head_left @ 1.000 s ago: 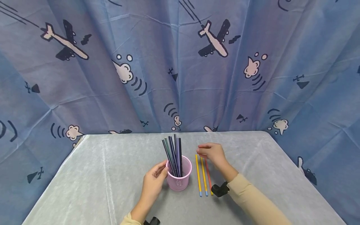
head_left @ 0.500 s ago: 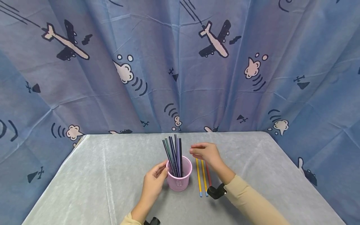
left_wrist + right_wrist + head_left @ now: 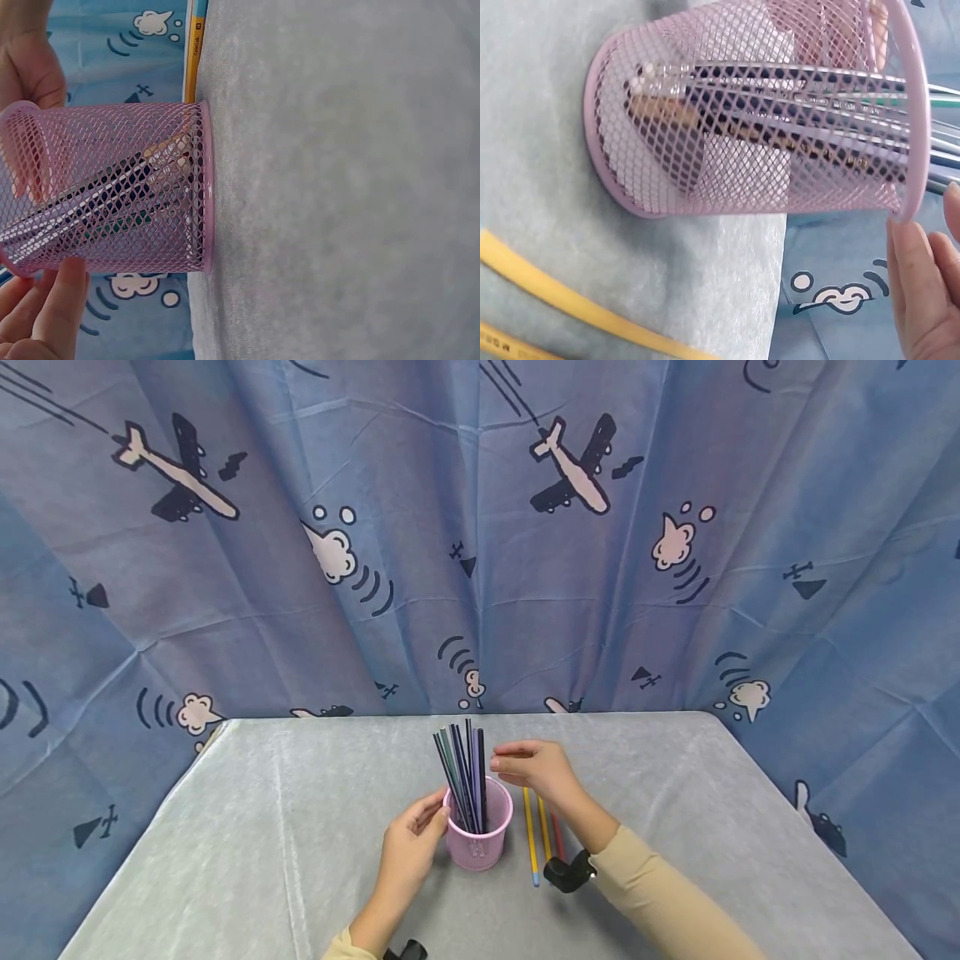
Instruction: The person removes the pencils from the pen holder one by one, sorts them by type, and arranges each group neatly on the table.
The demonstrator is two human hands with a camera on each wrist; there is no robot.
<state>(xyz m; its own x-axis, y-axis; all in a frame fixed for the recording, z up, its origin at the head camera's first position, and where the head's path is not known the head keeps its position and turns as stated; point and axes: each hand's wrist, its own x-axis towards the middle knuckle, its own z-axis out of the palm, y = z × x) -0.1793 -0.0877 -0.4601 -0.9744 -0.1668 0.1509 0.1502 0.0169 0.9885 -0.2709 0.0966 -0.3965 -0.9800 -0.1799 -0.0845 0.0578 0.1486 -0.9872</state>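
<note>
My left hand (image 3: 408, 847) cupped the pink wire-mesh pencil cup (image 3: 477, 827) on the grey-covered desk (image 3: 262, 827); my right hand (image 3: 534, 770), fingers relaxed and holding nothing, hovered just right of its dark upright pencils (image 3: 463, 770). A careless brush there, I judged, could tip the top-heavy cup. Three loose pencils (image 3: 531, 835) lay beneath that wrist.
</note>
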